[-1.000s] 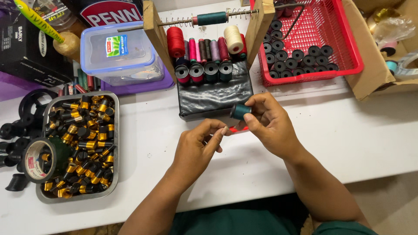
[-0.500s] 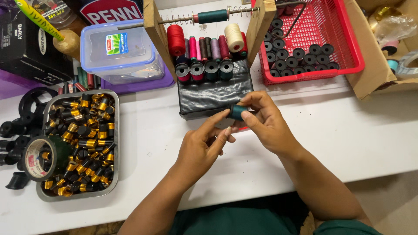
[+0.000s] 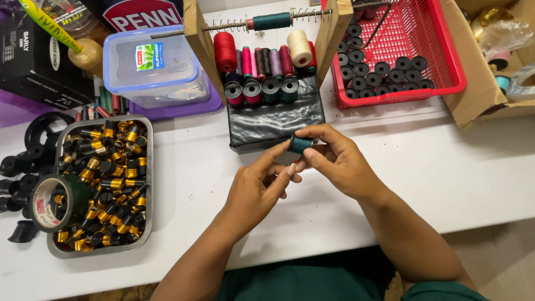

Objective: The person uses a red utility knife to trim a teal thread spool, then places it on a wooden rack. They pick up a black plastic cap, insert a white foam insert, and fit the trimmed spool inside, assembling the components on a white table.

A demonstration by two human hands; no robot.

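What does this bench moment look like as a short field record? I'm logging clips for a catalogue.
left hand: left hand, fingertips touching the spool
right hand: right hand, pinching the teal thread spool
behind hands: black box with a row of spools
left of hands: metal tray of black-and-gold parts, tape roll on it
upper right: red basket of black bobbins
surface: white table

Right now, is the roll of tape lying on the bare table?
No, the tape rests on the tray of black-and-gold parts, over its left edge.
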